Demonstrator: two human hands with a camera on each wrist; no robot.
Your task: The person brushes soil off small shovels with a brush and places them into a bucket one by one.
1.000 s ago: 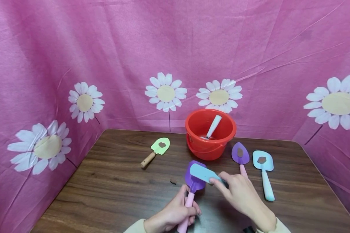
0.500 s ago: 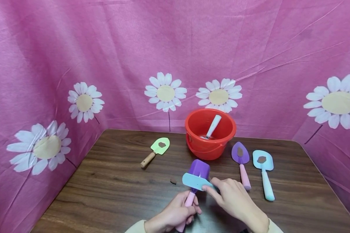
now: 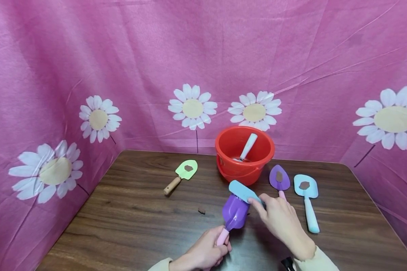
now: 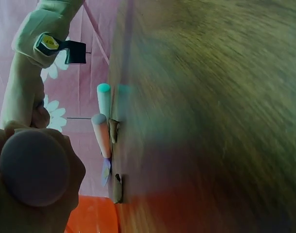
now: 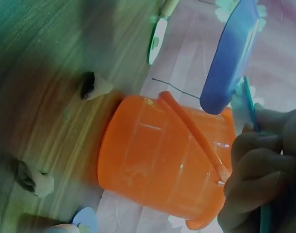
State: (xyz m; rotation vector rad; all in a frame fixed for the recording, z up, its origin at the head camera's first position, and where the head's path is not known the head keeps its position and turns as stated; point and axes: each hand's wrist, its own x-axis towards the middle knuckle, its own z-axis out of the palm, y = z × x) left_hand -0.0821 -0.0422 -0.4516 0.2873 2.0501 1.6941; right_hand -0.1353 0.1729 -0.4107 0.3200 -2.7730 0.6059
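Note:
My left hand (image 3: 208, 248) grips the pink handle of a purple toy shovel (image 3: 235, 214), held raised over the table with its blade tilted. In the left wrist view the round end of the shovel handle (image 4: 35, 167) pokes out of that hand. With thumb and fingers my right hand (image 3: 279, 218) pinches a light blue brush (image 3: 242, 191). Pale bristles (image 5: 241, 107) meet the purple blade (image 5: 228, 63) in the right wrist view. Beneath the tools lie brown dirt-like bits (image 5: 96, 86), one of them left of the shovel, a small crumb (image 3: 201, 210).
Behind the shovel stands a red bucket (image 3: 239, 173) with a white-handled tool (image 3: 248, 146) inside. A green trowel (image 3: 186, 169) lies left; a purple trowel (image 3: 279, 177) and a light blue shovel (image 3: 306, 182) lie right. Each has a brown patch on its blade.
The brush went down the shovel toward its handle, then back up to the blade's far end. The shovel has tilted and shifted slightly right. A dark bit now shows right of the blade.

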